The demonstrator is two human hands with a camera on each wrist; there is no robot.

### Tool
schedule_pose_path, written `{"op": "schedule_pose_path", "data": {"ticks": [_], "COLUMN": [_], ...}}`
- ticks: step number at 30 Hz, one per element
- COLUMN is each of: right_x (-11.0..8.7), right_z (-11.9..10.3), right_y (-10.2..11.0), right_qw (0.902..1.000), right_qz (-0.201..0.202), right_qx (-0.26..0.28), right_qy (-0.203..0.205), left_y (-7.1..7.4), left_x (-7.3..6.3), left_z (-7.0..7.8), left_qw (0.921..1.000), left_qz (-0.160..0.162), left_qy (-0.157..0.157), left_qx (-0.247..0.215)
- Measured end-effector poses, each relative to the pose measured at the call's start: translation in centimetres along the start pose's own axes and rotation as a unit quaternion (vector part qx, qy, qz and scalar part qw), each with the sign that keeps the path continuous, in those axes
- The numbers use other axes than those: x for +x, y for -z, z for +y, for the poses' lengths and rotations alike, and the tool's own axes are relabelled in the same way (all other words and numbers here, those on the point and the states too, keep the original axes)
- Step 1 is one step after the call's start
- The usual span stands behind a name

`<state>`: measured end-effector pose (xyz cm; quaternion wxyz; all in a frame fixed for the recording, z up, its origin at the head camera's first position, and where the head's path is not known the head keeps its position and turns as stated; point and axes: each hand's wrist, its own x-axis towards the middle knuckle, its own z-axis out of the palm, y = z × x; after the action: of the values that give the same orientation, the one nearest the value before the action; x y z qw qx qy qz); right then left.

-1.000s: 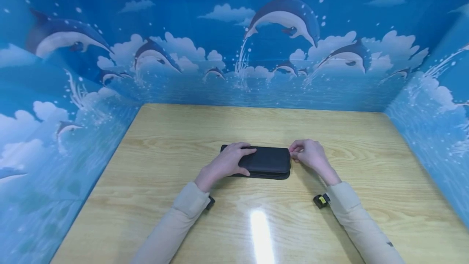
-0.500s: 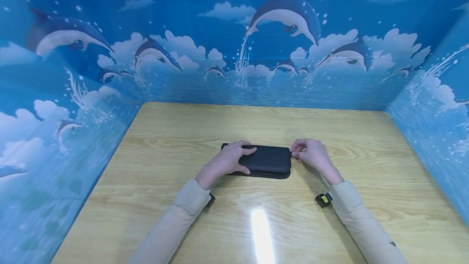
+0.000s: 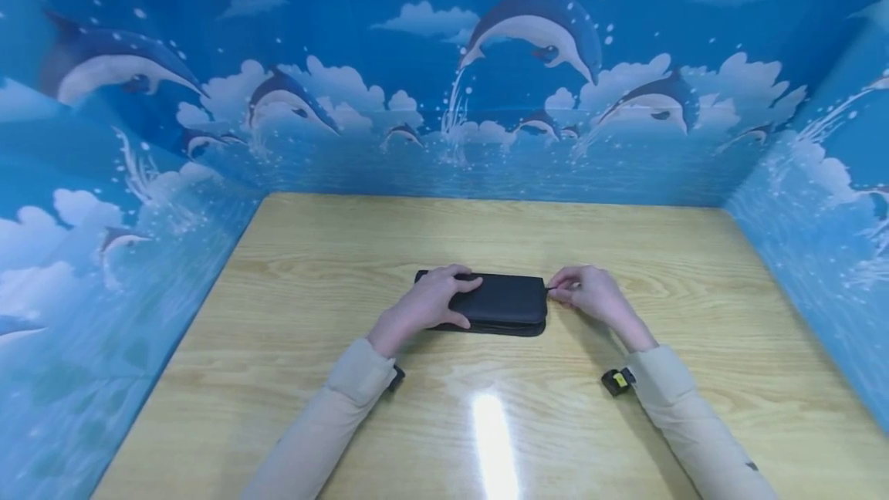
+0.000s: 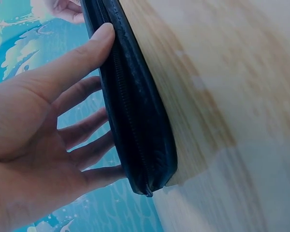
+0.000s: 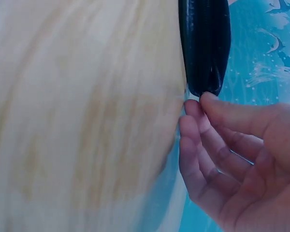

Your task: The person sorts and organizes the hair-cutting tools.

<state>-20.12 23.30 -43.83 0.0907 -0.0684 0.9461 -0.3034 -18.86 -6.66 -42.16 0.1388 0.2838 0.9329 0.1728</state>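
Observation:
A black zip case lies flat on the wooden table, its long side running left to right. My left hand holds its left part, with fingers over the top and the thumb on the front edge. In the left wrist view, that thumb presses beside the zipper that runs along the side. At the case's right end my right hand pinches a small dark zipper pull between thumb and index finger. The right wrist view shows those fingertips right at the case's end, mostly hiding the pull.
The light wooden table carries a bright light reflection near its front. A blue dolphin-print backdrop rises at its back and both sides. Small black devices sit at both wrists, one with a yellow mark.
My right fingertips have drawn slightly away from the case's corner, and the dark pull now shows between them and the case. The left hand stays on the case.

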Motion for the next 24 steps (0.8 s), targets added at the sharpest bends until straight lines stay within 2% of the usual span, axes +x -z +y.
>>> {"op": "schedule_pose_path", "data": {"ticks": [10, 17, 24], "right_x": [-0.13, -0.40, -0.50], "right_z": [-0.07, -0.30, -0.61], "right_y": [-0.36, -0.10, -0.23], "right_qw": [0.9997, 0.9998, 0.9999], "right_qz": [0.023, 0.016, 0.001], "right_qx": [-0.002, -0.009, 0.011], "right_qy": [0.011, 0.010, 0.012], "left_y": [-0.12, -0.12, -0.02], "left_x": [0.05, 0.09, 0.10], "left_z": [-0.12, -0.10, -0.22], "left_qw": [1.0000, 1.0000, 1.0000], "left_qz": [-0.004, -0.003, -0.006], "left_qy": [-0.001, -0.002, 0.005], "left_qx": [0.006, 0.003, -0.003]}}
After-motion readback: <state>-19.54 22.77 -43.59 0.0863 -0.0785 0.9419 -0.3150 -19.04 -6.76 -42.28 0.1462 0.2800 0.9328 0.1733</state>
